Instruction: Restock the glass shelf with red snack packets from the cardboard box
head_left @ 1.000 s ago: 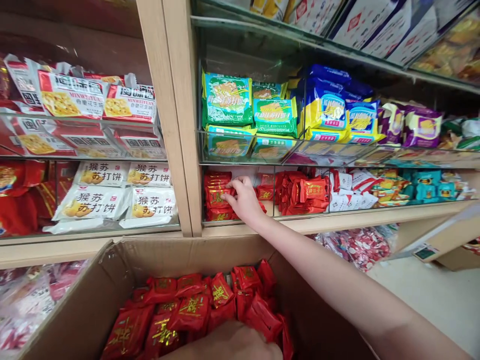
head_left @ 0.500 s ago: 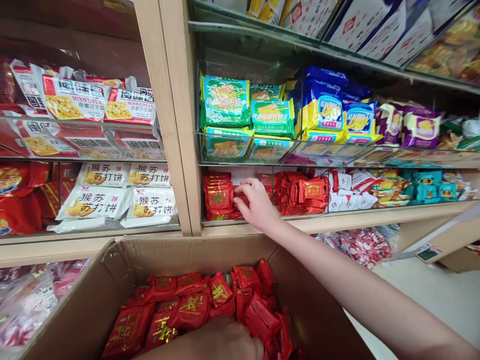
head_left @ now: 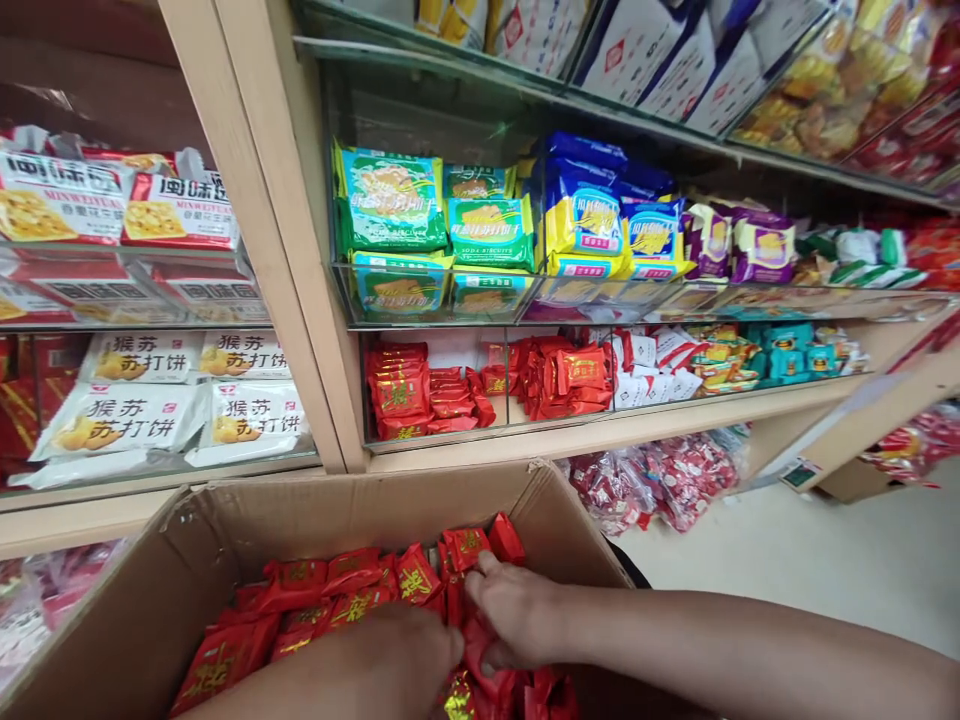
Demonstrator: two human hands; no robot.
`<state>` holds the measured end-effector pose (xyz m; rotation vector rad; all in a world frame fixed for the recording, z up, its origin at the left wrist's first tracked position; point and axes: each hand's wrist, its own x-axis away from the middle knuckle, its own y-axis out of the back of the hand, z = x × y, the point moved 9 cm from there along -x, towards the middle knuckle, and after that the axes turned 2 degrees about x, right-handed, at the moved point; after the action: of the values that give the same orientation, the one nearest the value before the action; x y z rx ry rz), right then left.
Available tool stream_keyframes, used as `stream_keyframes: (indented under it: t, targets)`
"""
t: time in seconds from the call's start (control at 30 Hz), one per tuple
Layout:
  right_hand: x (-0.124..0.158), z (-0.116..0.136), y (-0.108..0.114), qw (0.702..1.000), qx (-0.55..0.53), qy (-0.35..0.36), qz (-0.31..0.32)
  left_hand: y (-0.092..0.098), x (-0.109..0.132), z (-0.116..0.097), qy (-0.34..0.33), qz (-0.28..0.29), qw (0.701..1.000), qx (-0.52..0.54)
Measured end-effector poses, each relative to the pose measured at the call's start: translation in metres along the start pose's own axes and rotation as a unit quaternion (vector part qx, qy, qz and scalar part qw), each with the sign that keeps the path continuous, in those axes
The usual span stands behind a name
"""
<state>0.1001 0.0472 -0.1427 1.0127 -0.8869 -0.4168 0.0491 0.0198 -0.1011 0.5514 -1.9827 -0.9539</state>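
A brown cardboard box (head_left: 337,510) in front of me is filled with several small red packets with gold print (head_left: 352,585). Both my hands are down inside it. My right hand (head_left: 514,615) curls its fingers around red packets near the box's right side. My left hand (head_left: 409,650) lies beside it among the packets, its fingers bent and mostly hidden. On the shelf behind the box, a glass compartment holds a stack of the same red packets (head_left: 424,392).
Wooden shelving with glass fronts holds green biscuit packs (head_left: 390,200), blue and yellow packs (head_left: 589,215), purple packs (head_left: 739,245) and white cracker bags (head_left: 157,400). Bags of red-and-white sweets (head_left: 652,480) lie low at the right. Pale floor (head_left: 810,560) shows at the right.
My right hand has left the red stack on the shelf and come down into the box beside my left hand. The camera has swung to the right.
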Motion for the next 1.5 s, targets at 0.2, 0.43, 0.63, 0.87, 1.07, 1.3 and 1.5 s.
stream_keyframes:
  t: [0.2, 0.43, 0.63, 0.87, 1.07, 1.3, 1.5]
  targets:
    - [0.006, -0.015, 0.029, 0.966, -0.238, -0.002, -0.106, 0.06, 0.011, 0.025, 0.076, -0.07, 0.993, 0.064]
    - [0.035, -0.036, 0.09, 0.65, -0.718, 0.029, -0.248, 0.055, 0.001, 0.025, 0.025, -0.071, 0.855, 0.514]
    - [0.045, -0.039, 0.111, 0.658, -0.684, 0.045, -0.311, 0.072, -0.001, 0.011, -0.022, -0.166, 0.803, 0.572]
    - [0.04, -0.058, 0.117, 0.616, -0.664, 0.066, -0.417, 0.084, -0.004, 0.01, -0.019, -0.189, 0.83, 0.525]
    - [0.037, -0.059, 0.112, 0.641, -0.618, 0.024, -0.454, 0.106, 0.011, 0.021, 0.026, -0.357, 0.863, 0.357]
    - [0.058, -0.05, 0.127, 0.697, -0.468, -0.027, -0.543, 0.125, 0.034, 0.019, 0.02, -0.514, 0.833, 0.204]
    - [0.065, -0.049, 0.132, 0.685, -0.467, -0.027, -0.558, 0.132, 0.04, 0.007, -0.018, -0.516, 0.834, 0.195]
